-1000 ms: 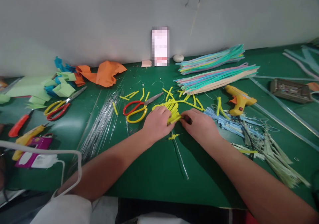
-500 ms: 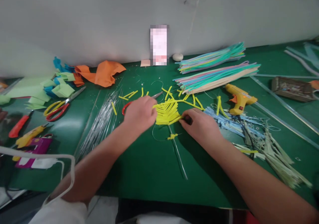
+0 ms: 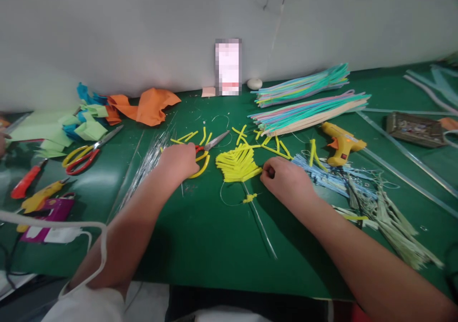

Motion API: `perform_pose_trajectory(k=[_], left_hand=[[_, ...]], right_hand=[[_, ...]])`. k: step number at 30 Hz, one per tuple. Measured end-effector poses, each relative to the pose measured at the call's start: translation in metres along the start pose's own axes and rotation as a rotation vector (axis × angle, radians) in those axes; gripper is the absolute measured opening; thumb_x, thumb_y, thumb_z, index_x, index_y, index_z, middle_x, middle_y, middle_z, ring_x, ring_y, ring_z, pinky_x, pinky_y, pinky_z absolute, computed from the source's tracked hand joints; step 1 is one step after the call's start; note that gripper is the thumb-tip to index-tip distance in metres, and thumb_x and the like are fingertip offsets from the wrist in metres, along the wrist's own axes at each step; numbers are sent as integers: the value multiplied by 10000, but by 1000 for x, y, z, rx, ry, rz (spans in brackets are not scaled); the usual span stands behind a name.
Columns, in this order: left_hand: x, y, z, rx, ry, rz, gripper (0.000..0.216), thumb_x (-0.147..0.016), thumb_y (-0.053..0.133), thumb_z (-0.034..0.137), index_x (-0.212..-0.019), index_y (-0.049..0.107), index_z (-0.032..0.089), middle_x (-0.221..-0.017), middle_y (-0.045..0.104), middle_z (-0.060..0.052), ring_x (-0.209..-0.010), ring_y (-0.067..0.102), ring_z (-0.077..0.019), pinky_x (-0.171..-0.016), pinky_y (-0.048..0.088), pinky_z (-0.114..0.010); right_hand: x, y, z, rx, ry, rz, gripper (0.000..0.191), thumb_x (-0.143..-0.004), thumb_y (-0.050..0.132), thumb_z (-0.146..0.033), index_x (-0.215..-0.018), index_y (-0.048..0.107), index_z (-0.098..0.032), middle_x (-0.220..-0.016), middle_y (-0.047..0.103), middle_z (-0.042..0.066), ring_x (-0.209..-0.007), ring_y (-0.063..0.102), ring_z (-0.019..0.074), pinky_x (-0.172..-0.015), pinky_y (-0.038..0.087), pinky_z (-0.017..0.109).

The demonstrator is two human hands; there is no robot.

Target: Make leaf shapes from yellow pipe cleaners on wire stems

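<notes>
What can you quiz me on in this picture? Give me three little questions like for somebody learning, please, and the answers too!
1. Pick one. The left hand is at the handles of:
A) a knife
B) a pair of scissors
C) a paintbrush

2. True or false: the right hand is holding a glue gun.

3. Fill the gap: the yellow leaf-shaped piece lies on a ____ table.

Key: 1. B. 2. False; its fingertips are at the leaf-shaped piece's corner. 3. Green.

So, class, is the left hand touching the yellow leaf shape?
No, the left hand partly covers the scissors, away from the leaf shape.
</notes>
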State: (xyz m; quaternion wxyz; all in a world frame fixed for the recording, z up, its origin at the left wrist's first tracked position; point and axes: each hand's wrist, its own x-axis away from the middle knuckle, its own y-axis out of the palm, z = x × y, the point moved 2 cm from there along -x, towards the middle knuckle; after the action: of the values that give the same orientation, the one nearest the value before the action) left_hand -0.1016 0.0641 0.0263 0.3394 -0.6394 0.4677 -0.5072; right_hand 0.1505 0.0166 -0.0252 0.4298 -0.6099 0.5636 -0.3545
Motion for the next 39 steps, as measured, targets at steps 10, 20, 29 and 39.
perform_pose_trajectory(k=[10,20,29,39], left_hand=[[18,-24,-25,69,-42,52,309,-694,577,381,-958,605,222,-829,685,-103,-711,645,-296,-569,457,-356],[21,-26,-19,40,4,51,230,-727,518,295,-903,624,193,-882,683,-134,-741,644,-309,-562,445,-366],[17,-24,-22,89,-31,94,304,-741,536,319,-1007,588,180,-908,683,-147,-776,656,-322,-614,490,-397],[9,-13,-25,91,-80,98,602,-720,626,572,-1138,551,145,-1131,633,-222,-995,645,-383,-758,520,-444]], right_hand=[[-2,-4,6,-232,113,-26,66,-715,562,-226,-761,608,-219,-701,661,6,-625,565,163,-578,368,279],[-6,-11,18,-673,332,-222,220,-736,612,-326,-880,694,-181,-619,602,-19,-429,468,95,-435,352,251],[-6,-13,20,-922,360,-371,208,-722,696,-379,-690,678,-174,-541,581,-10,-397,422,70,-388,305,227],[-9,-12,23,-978,365,-399,201,-728,699,-362,-652,669,-179,-579,642,9,-385,428,66,-378,329,227]])
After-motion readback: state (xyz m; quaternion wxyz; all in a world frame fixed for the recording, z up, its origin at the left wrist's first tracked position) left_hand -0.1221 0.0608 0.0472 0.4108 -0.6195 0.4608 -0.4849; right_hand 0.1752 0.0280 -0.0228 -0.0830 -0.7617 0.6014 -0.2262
